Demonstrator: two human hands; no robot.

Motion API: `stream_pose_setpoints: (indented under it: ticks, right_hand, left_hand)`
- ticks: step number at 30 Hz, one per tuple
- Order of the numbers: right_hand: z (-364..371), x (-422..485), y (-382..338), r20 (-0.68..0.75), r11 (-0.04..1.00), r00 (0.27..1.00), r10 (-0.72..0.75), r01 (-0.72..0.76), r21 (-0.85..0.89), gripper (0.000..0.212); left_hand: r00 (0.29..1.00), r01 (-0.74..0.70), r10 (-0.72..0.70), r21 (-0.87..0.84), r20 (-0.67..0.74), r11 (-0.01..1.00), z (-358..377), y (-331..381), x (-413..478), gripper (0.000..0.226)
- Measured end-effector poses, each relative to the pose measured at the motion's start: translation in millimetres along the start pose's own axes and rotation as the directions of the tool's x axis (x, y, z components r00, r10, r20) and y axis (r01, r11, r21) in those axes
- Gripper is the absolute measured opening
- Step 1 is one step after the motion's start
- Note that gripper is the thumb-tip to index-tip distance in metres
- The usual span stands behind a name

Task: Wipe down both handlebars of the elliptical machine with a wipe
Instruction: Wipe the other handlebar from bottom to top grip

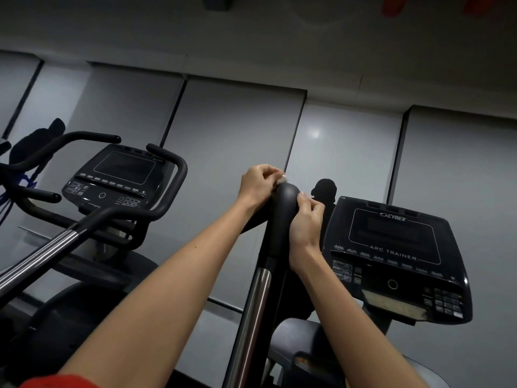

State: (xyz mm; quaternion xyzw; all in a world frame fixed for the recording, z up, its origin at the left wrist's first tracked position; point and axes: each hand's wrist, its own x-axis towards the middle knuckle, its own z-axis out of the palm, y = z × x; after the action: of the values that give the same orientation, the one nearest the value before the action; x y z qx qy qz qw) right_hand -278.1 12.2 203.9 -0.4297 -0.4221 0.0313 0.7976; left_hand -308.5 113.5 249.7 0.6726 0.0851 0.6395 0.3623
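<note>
A red sleeve (60, 381) showed at the bottom left edge, and two bare forearms ran up from there to the middle of the view. Between them rose the handlebar (284, 208): a shiny metal tube (251, 317) below, then a thick matt black grip that curved slightly and ended in a rounded top. The grip looked smooth and dark, with a dull sheen on its dome.

The left hand (258, 184) sat at the top left of the grip with its fingers curled together, pinching the wipe (282, 180). Only a small crumpled white bit of it showed, pressed against the dome just beside the fingertips. The right hand (306, 224) lay against the right side of the grip, a little lower, fingers curled and thumb tip touching the black surface. Whether it clamped the grip or pinched a part of the wipe could not be told.

Just behind the right hand stood the dark console (400, 256), marked CYBEX and ARC TRAINER, its screen off, with rows of buttons and a keypad low on its face. Farther left was a second machine (120, 177) with the same kind of console and curved black bars. Behind everything ran a wall (237, 130) of grey panels with dark seams, carrying a dim shadow.
</note>
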Motion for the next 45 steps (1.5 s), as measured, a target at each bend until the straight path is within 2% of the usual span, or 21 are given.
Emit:
stream_pose_setpoints:
  ticks: [3, 5, 8, 11, 14, 16, 19, 22, 25, 28, 30, 34, 36, 38, 42, 45]
  right_hand:
    - [-11, 9, -5, 0.036, 0.986, 0.988, 0.153, -0.155, 0.061, 0.036]
    - [-23, 15, -15, 0.039, 0.98, 0.982, 0.187, -0.189, 0.064, 0.047]
    - [-40, 17, -31, 0.022, 0.991, 0.992, 0.121, -0.122, 0.062, 0.043]
    - [-53, 16, -37, 0.056, 0.997, 0.997, 0.056, -0.059, 0.054, 0.037]
    - [-60, 12, -38, 0.11, 0.999, 0.993, -0.039, 0.042, -0.032, 0.028]
    - [-62, 6, -36, 0.163, 0.987, 0.98, -0.113, 0.13, -0.098, 0.024]
    - [-58, -5, -32, 0.278, 0.959, 0.942, -0.188, 0.237, -0.156, 0.023]
    - [-51, -14, -30, 0.36, 0.927, 0.9, -0.246, 0.327, -0.185, 0.022]
    - [-51, -19, -26, 0.421, 0.792, 0.828, -0.37, 0.519, -0.323, 0.017]
    - [-53, -21, -21, 0.517, 0.564, 0.715, -0.471, 0.695, -0.446, 0.021]
    - [-51, -19, -21, 0.547, 0.456, 0.671, -0.501, 0.742, -0.492, 0.021]
    - [-44, -14, -19, 0.573, 0.312, 0.585, -0.574, 0.803, -0.507, 0.012]
    - [-40, -12, -18, 0.552, 0.31, 0.564, -0.614, 0.815, -0.489, 0.007]
    - [-37, -7, -18, 0.504, 0.363, 0.587, -0.633, 0.801, -0.476, 0.009]
    - [-30, 21, -22, 0.367, 0.52, 0.689, -0.625, 0.718, -0.463, 0.009]
    - [-26, 52, -19, 0.285, 0.686, 0.803, -0.523, 0.595, -0.419, 0.01]
  left_hand:
    - [0.987, -0.093, 0.096, -0.03, 0.129, 0.995, -9, 12, -6, 0.009]
    - [0.968, -0.177, 0.166, 0.043, 0.186, 0.983, -14, 22, -12, 0.01]
    - [0.924, -0.337, 0.285, 0.191, 0.254, 0.922, -19, 36, -29, 0.011]
    - [0.885, -0.443, 0.393, 0.188, 0.249, 0.877, -22, 39, -57, 0.011]
    - [0.813, -0.576, 0.517, 0.24, 0.267, 0.781, -24, 33, -81, 0.015]
    - [0.787, -0.606, 0.536, 0.22, 0.305, 0.764, -25, 31, -94, 0.019]
    - [0.829, -0.525, 0.469, 0.139, 0.305, 0.839, -27, 31, -108, 0.021]
    - [0.928, -0.331, 0.33, -0.026, 0.172, 0.943, -30, 36, -108, 0.035]
    - [0.995, -0.093, 0.1, -0.228, 0.023, 0.969, -34, 41, -105, 0.042]
    - [0.988, 0.154, -0.139, -0.449, 0.067, 0.88, -36, 41, -100, 0.035]
    - [0.975, 0.212, -0.217, -0.533, 0.055, 0.819, -36, 40, -93, 0.024]
    - [0.961, 0.225, -0.27, -0.415, -0.054, 0.882, -27, 33, -75, 0.011]
    - [0.959, 0.251, -0.282, -0.379, -0.028, 0.891, -18, 34, -69, 0.015]
    - [0.965, 0.24, -0.263, -0.345, -0.022, 0.907, -8, 35, -65, 0.02]
    - [0.964, 0.21, -0.241, -0.23, -0.115, 0.95, 5, 35, -59, 0.027]
    - [0.965, 0.199, -0.22, -0.146, -0.143, 0.969, 11, 32, -56, 0.029]
